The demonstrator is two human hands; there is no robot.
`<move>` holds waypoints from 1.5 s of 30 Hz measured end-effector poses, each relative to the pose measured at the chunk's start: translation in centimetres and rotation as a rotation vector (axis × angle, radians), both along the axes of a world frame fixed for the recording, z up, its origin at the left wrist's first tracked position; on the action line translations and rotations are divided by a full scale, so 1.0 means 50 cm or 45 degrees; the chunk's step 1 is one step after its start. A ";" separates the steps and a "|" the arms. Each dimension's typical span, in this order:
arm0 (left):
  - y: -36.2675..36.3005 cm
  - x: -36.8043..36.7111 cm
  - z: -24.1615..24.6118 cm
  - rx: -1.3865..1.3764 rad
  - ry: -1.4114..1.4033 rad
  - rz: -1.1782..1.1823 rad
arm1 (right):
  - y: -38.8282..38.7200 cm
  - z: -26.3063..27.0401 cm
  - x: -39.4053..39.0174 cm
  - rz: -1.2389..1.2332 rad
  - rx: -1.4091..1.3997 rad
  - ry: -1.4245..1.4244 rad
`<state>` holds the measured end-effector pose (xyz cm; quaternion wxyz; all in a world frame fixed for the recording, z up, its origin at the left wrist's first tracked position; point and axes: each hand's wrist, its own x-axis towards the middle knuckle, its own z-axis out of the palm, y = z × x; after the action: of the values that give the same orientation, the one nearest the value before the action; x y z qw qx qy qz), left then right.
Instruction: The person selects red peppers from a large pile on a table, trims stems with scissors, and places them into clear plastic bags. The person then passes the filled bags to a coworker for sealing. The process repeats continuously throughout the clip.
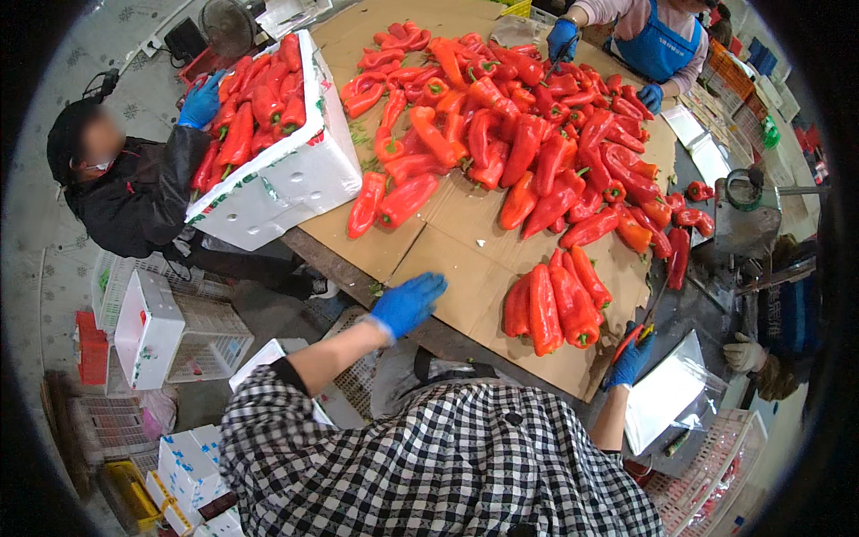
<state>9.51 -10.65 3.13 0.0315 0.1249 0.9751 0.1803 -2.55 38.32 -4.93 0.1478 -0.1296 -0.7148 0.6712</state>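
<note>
Over the near edge of the cardboard table covering (463, 268), my left hand (407, 305) in a blue glove is flat with nothing in it. My right hand (631, 359), also blue-gloved, is at the table's right edge, closed around scissors (631, 342) with orange and yellow handles, blades pointing away. Between my hands, nearer the right one, several red peppers (547, 309) lie side by side in a small group. Beyond them spreads a large heap of red peppers (496, 127). Two single peppers (408, 200) lie at its near left end.
At left, a co-worker's gloved hand (200, 101) rests on peppers in a white foam box (288, 181). Across the table, another co-worker's hand (562, 40) holds a dark tool. Clear plastic bags (664, 389) and a metal device (746, 208) are at right; crates (208, 342) stand lower left.
</note>
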 end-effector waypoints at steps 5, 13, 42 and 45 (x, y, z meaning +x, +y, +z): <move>-0.010 0.116 0.131 -0.121 -0.427 -0.175 | 0.005 -0.021 0.019 -0.038 -0.141 0.050; -0.121 -0.166 0.055 -0.213 0.553 0.698 | -0.040 0.029 -0.024 0.036 0.009 -0.014; 0.133 -0.102 0.059 0.358 -0.340 0.840 | -0.141 0.167 0.052 0.121 0.231 0.121; 0.009 -0.151 0.069 0.504 0.630 0.999 | -0.111 0.136 0.051 0.111 0.261 0.167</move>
<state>1.98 -10.19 6.60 -0.2950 -0.2084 0.8740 0.3249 0.00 32.78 1.89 0.1774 -0.0384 -0.7733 0.6075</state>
